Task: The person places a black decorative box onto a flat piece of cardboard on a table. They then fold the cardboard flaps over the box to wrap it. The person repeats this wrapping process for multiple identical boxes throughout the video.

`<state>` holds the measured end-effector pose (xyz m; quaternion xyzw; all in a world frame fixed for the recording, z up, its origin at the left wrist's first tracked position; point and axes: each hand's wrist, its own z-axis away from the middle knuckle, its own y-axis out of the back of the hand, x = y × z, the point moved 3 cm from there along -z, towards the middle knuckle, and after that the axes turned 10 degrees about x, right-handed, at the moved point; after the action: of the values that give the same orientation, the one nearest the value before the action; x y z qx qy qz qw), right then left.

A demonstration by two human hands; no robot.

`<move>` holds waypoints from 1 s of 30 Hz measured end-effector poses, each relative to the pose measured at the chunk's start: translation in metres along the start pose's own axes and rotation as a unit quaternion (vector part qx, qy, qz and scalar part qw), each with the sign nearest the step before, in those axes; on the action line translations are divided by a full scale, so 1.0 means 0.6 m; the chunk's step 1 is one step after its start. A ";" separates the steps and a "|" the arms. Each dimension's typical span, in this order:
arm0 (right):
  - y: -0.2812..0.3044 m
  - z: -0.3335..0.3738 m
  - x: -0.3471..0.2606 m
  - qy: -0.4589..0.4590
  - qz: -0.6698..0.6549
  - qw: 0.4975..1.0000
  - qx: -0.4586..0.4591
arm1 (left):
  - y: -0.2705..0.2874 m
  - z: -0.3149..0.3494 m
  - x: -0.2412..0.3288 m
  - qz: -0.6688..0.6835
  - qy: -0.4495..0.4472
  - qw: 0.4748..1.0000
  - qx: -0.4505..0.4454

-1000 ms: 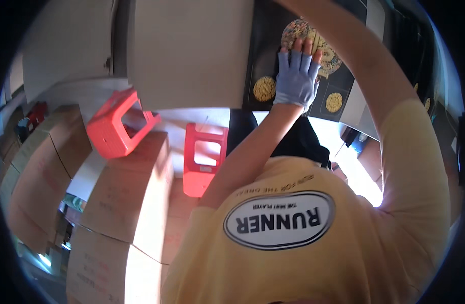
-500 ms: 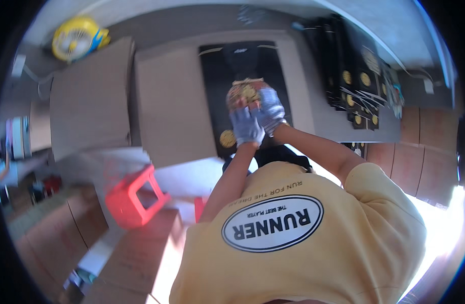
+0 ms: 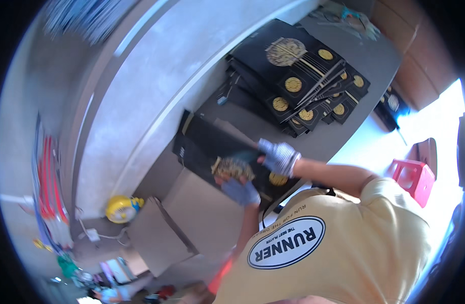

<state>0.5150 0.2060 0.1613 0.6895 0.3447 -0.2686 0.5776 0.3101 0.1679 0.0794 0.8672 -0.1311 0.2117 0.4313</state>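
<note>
Grey table [image 3: 335, 133] showed past the right hand [image 3: 279, 158], with a dark pile [image 3: 265, 55] upon it. Under the left hand [image 3: 239, 191] lay the black sheet [image 3: 212, 139]; that hand's fingers were extended over the gold print [image 3: 235, 167], gripping nothing visible. Blur hid whether the right fingers pinched the sheet. Flat, even pressure probably served best against creasing.

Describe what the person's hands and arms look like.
The left hand and right hand wear pale blue-grey gloves; the left one leaves fingertips bare, the right one shows light stripes. The right sleeve is short and pale yellow, leaving the right forearm bare.
</note>
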 end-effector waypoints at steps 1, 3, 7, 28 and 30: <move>0.067 -0.025 0.017 -0.024 -0.004 0.999 0.026 | -0.021 -0.041 0.074 0.026 -0.064 0.998 0.012; 0.189 -0.091 0.097 -0.031 0.000 0.995 0.098 | -0.086 -0.125 0.210 0.032 -0.156 0.987 0.001; 0.321 -0.211 0.277 -0.162 0.040 0.982 0.088 | -0.276 -0.233 0.411 -0.045 -0.267 0.959 -0.082; 0.070 0.110 0.249 -0.041 0.036 0.994 -0.098 | -0.257 -0.261 0.333 0.145 -0.329 0.933 -0.024; 0.020 0.058 0.204 -0.007 0.107 0.992 -0.061 | -0.176 -0.183 0.179 0.071 -0.189 0.975 -0.090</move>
<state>0.6012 0.1911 0.0680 0.6839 0.2805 -0.1880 0.6468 0.4198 0.3142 0.1172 0.8375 -0.2903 0.0615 0.4588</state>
